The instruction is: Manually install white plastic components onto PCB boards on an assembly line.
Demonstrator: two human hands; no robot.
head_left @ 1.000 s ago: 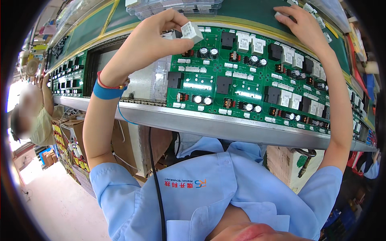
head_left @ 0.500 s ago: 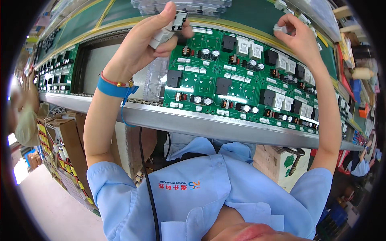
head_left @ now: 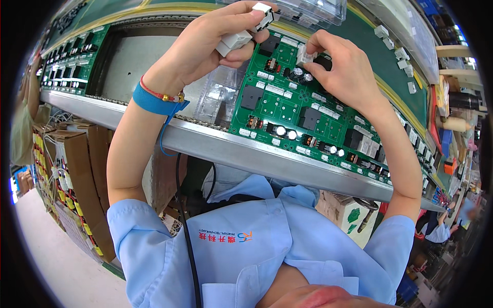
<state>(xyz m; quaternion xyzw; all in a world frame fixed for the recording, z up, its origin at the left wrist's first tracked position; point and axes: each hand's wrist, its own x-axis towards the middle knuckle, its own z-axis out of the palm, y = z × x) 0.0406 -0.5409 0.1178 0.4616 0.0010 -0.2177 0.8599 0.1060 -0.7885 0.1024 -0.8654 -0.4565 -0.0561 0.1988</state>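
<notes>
Fingers [head_left: 240,54] of left hand [head_left: 200,46] clasp two white plastic blocks [head_left: 233,42], probably for security, right hand [head_left: 348,69] pinching another block [head_left: 303,55] over green circuit board [head_left: 280,107].

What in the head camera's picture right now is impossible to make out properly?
All in the head view:
Part of the green circuit board: hidden under the right hand.
Whether the white block in that hand touches the board: its fingers block the contact.
Parts of the two white blocks in the left hand: covered by its fingers.
The clear plastic tray's far end: cut off by the upper edge.
</notes>
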